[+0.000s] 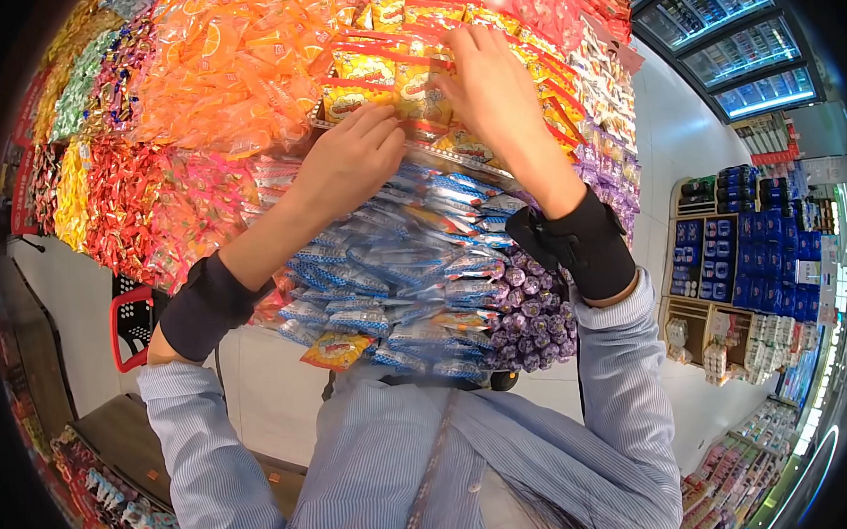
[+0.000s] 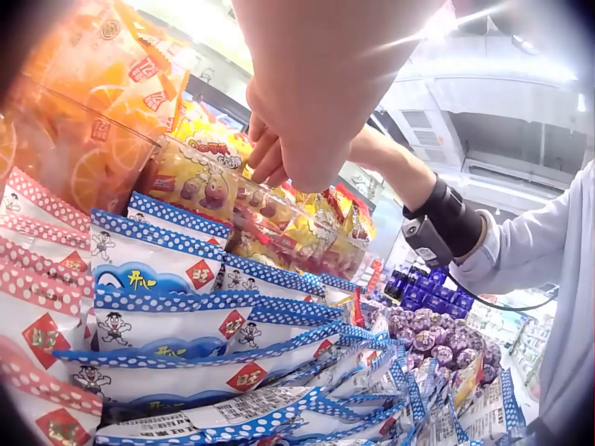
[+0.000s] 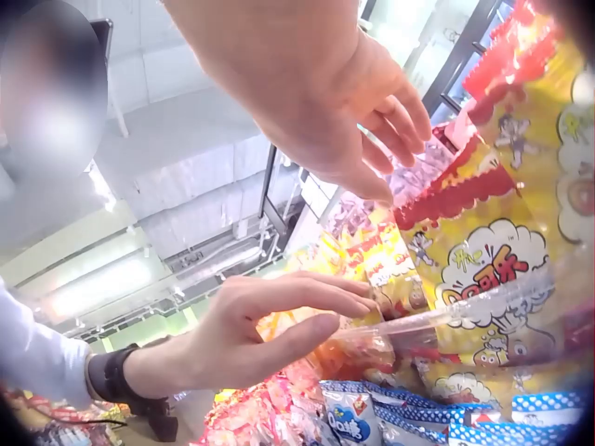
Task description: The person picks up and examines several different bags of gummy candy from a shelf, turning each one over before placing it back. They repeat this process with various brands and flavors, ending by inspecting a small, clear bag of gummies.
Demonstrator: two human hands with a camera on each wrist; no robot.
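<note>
Many yellow candy packets (image 1: 422, 87) stand upright behind a clear divider (image 1: 461, 161), which presumably keeps them from sliding onto the blue-and-white dotted packets (image 2: 181, 311) in front. Over them I see the left hand (image 1: 360, 152) relaxed, fingers nearly straight, by the divider, and the right hand (image 1: 493, 84) loosely open, fingers slightly bent, near the packet tops, perhaps for straightening; neither visibly grips anything.

Orange packets (image 1: 231, 70) heaped at upper left of the head view. Blue-white packets (image 1: 344, 277) set in close rows on the near side; purple sweets (image 1: 534, 312) just beside them, at right. Red sweets (image 1: 123, 202) at far left, adjoining yellow sweets (image 1: 72, 199). Across pale floor (image 1: 669, 140), at right: lit cooler (image 1: 745, 50) and shelf (image 1: 688, 312) stocked with blue packs (image 1: 762, 261).
</note>
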